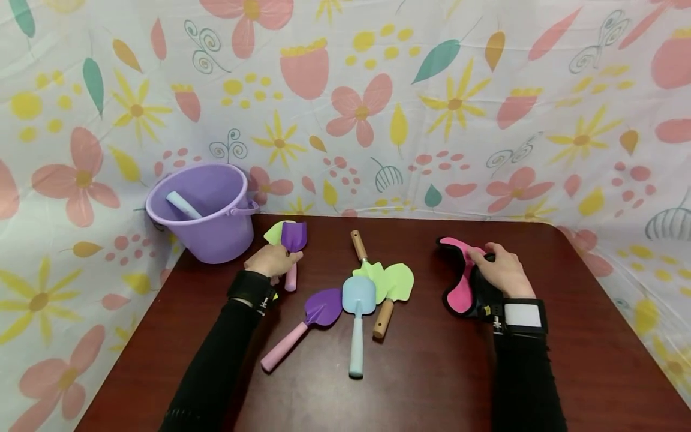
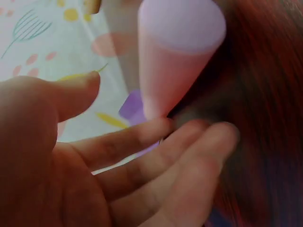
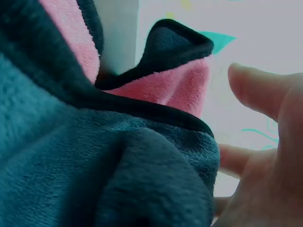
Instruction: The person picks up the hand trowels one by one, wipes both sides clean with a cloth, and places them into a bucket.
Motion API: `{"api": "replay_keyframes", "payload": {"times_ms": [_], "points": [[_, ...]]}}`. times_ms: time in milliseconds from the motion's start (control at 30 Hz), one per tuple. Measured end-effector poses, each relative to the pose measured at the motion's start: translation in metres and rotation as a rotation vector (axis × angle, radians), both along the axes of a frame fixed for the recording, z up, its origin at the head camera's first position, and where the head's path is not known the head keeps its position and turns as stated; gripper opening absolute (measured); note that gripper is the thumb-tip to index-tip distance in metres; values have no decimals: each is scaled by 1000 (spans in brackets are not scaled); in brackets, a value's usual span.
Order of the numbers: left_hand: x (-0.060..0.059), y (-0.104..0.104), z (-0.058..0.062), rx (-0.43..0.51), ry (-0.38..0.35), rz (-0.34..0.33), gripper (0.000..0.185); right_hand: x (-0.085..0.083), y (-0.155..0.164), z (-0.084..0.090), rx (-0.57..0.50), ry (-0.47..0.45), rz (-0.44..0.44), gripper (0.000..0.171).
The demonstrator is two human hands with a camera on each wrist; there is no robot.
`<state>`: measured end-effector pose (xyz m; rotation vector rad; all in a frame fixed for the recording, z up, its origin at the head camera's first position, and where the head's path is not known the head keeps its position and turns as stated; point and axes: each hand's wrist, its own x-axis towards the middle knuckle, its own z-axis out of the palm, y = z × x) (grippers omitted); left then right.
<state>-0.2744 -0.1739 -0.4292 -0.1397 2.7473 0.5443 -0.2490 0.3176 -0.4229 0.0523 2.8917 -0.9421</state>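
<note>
While both forearms in black sleeves reach over the dark red table (image 1: 432, 384), the left hand (image 1: 272, 261) lies on a small purple shovel (image 1: 293, 240) with a pink handle, near the table's far left. In the left wrist view the fingers (image 2: 156, 156) are straight and loosely spread, their tips touching the pink handle (image 2: 177, 56) where it meets the table; nothing is gripped. A light green blade (image 1: 274, 231) shows just behind the purple one. Beside that hand, at the far left corner, stands a purple bucket (image 1: 207, 210) with a pale blue handle (image 1: 182, 205) leaning inside it.

The right hand (image 1: 502, 270) rests on a dark plush cloth with a pink lining (image 1: 461, 288) at the right of the table. From the right wrist view its fingers (image 3: 265, 94) look relaxed and open beside the dark fabric (image 3: 94, 165), not curled round it.

Between the two hands lies a cluster of toy shovels: a purple one with a pink handle (image 1: 308, 324), a pale blue one (image 1: 358, 312), and two green ones with wooden handles (image 1: 391, 294), their blades overlapping. A flower-printed sheet (image 1: 345, 90) hangs behind.
</note>
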Motion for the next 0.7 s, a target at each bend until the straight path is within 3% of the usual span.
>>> {"api": "replay_keyframes", "payload": {"times_ms": [67, 167, 267, 367, 533, 600, 700], "points": [[-4, 6, -1, -65, -62, -14, 69, -2, -2, -4, 11, 1, -1, 82], [-8, 13, -2, -118, -92, -62, 75, -4, -5, -10, 32, 2, 1, 78], [-13, 16, -3, -120, -79, -134, 66, -8, -7, -13, 60, 6, 11, 76], [-16, 15, -5, -75, -70, -148, 48, -12, -10, -13, 84, 16, 29, 74], [-16, 6, -9, -115, -6, -211, 35, -13, -7, -9, 74, 16, 65, 67], [-16, 2, -10, -81, -12, -221, 37, -11, -4, -7, 63, 5, 68, 67], [-14, -2, -12, 65, -71, -188, 37, -7, -3, -7, 43, -8, 47, 66]]}}
